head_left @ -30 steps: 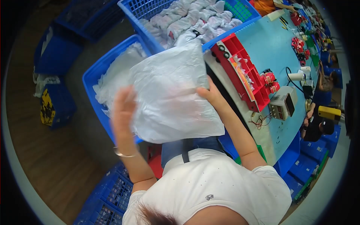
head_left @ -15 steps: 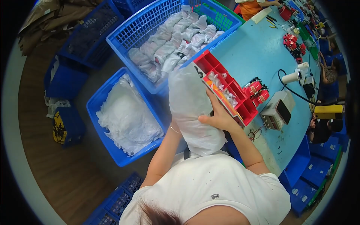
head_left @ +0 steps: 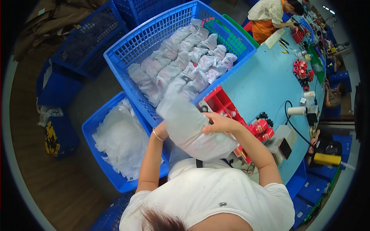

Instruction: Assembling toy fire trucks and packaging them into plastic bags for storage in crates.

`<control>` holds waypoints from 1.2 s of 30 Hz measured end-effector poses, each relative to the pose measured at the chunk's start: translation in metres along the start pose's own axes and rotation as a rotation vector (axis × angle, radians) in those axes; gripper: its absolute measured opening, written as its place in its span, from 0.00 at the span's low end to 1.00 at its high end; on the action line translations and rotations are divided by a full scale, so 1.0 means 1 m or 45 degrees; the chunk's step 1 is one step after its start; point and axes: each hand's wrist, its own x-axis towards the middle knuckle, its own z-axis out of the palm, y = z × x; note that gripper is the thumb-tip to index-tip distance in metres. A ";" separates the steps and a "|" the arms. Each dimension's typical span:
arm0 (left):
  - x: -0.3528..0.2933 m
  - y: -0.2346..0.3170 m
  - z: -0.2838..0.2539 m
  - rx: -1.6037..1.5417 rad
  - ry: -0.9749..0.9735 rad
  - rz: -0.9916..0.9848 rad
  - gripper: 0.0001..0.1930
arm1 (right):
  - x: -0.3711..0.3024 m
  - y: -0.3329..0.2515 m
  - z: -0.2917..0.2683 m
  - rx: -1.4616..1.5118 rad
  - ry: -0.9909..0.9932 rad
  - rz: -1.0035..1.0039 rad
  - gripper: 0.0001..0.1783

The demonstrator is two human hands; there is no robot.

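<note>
A white, cloudy plastic bag (head_left: 185, 123) hangs tilted in front of my body, with something faintly reddish inside its lower end. My right hand (head_left: 221, 124) grips it from the right, thumb on the near face. At the bag's left side is my left hand (head_left: 162, 131), its fingers hidden behind the plastic. Just beyond the bag, a large blue crate (head_left: 152, 44) holds rows of white-wrapped bundles (head_left: 185, 57). A lower blue tub (head_left: 92, 140) on the left is heaped with loose white bags (head_left: 123, 138).
On the blue worktable (head_left: 258, 81) sit a red divided tray (head_left: 223, 102), red toy-like vehicles (head_left: 260, 129) and a grey box device (head_left: 279, 148). A black cable (head_left: 287, 111) loops there. A co-worker in an orange apron (head_left: 264, 30) stands at the far end. Blue bins (head_left: 59, 131) are at left.
The bag has swung from nearly upright to a slant, its upper end leaning left toward the large crate. My left hand has moved left and up. The view has shifted slightly.
</note>
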 end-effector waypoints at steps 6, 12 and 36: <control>0.087 0.043 -0.131 -0.487 0.327 0.055 0.30 | 0.123 -0.034 -0.096 -0.589 -0.337 0.157 0.34; 0.201 0.109 -0.150 1.431 -0.180 0.007 0.50 | 0.278 -0.081 -0.188 -1.036 -0.634 0.025 0.37; 0.420 -0.085 -0.483 1.610 0.781 -0.073 0.35 | 0.600 0.091 -0.303 -1.859 0.432 -0.749 0.13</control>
